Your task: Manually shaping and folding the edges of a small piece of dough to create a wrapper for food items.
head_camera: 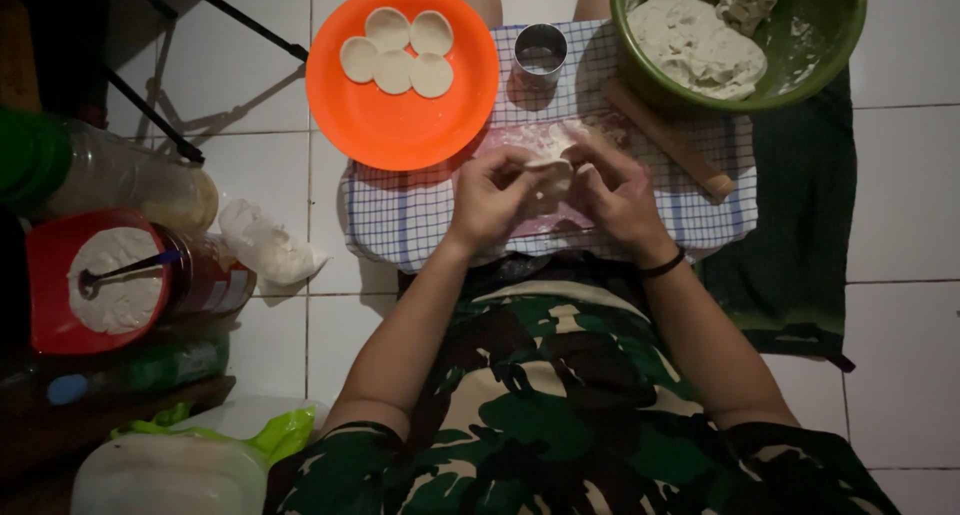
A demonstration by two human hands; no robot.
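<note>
**Two hands pinch a small piece of dough over a checked cloth**

Both hands meet at the middle of the view. The left hand (pixel 497 197) and the right hand (pixel 612 193) each have the fingers curled in, and their grip is pressed together on a small pale piece of dough (pixel 551 173) held between the fingertips, just above a pinkish board (pixel 520 140) dusted with flour. To do this well, I judge the fingers should press lightly and evenly, turning the piece so its edge stays smooth and does not tear.

The board lies on a blue-and-white checked cloth (pixel 400 215) spread on the tiled floor (pixel 900 175). Just beyond the hands stands a round metal cutter (pixel 540 55). To its left is an orange plate (pixel 400 125) carrying five flat dough rounds (pixel 396 53). To the right a green bowl (pixel 840 45) holds a larger mass of dough, with a wooden rolling pin (pixel 668 140) lying beside it. Far left, a red tub of flour (pixel 100 280) sits with a spoon in it.
</note>
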